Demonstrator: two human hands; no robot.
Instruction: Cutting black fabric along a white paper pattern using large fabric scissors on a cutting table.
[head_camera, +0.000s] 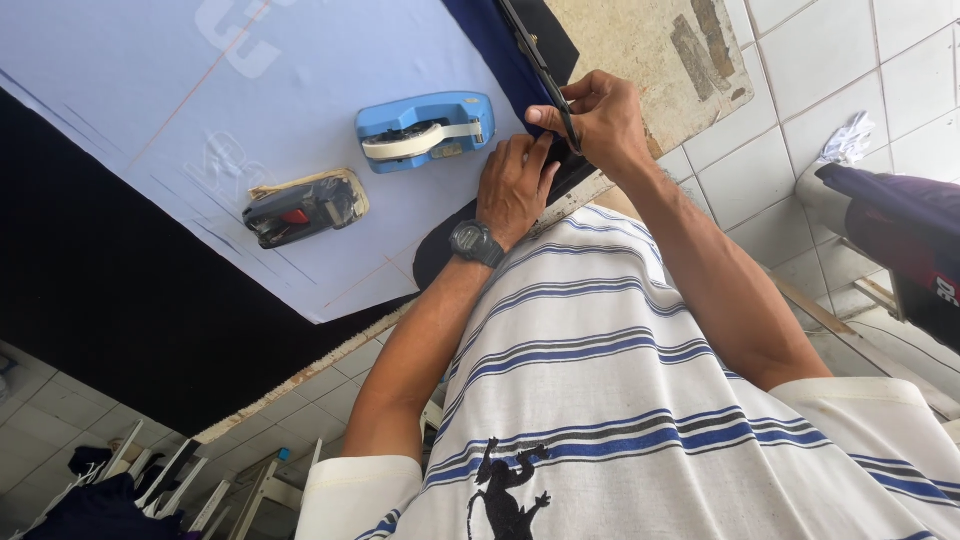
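My right hand (598, 120) grips large black scissors (540, 65) at the edge of dark blue cloth (495, 45) on the worktable. My left hand (512, 188), with a black wristwatch (477, 243), lies flat on the dark cloth just beside the scissors, fingertips touching the right hand. The scissor blades run up along the cloth edge toward the top of the view. A pale lilac paper sheet (200, 100) with drawn lines covers most of the cloth.
A blue tape dispenser (425, 130) and a black tool wrapped in tan tape (303, 208) rest on the paper. Black fabric (110, 300) spreads to the left. White floor tiles, a table edge (300, 378) and a dark garment (900, 220) lie around.
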